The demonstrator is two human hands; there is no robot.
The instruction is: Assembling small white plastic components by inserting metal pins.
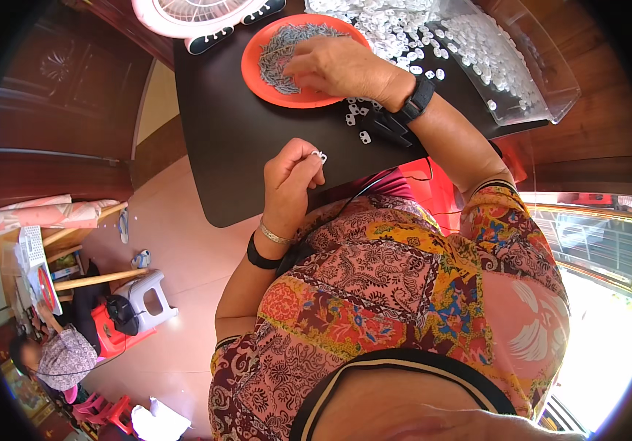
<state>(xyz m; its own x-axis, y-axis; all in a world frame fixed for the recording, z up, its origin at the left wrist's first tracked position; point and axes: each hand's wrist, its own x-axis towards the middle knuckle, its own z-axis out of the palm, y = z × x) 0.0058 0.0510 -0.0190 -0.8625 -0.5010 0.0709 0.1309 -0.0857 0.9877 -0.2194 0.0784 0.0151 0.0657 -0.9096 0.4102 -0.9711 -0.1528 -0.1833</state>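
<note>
My left hand (291, 175) is closed above the near part of the dark table, pinching a small white plastic clip (319, 156) between thumb and fingers. Across the table, my right hand (341, 66) reaches into an orange plate (255, 79). Its bent fingertips touch a pile of thin grey metal pieces (280, 51), which look like nails or screws. Whether the fingers hold one of them is hidden. Loose white clips (364, 137) lie on the table beside my right wrist.
More white clips (404, 29) are heaped at the far right, beside a clear plastic bin (551, 103) with many others inside. A white fan (202, 11) stands at the table's far left. On the left, a person (66, 356) is near a grey stool (150, 305).
</note>
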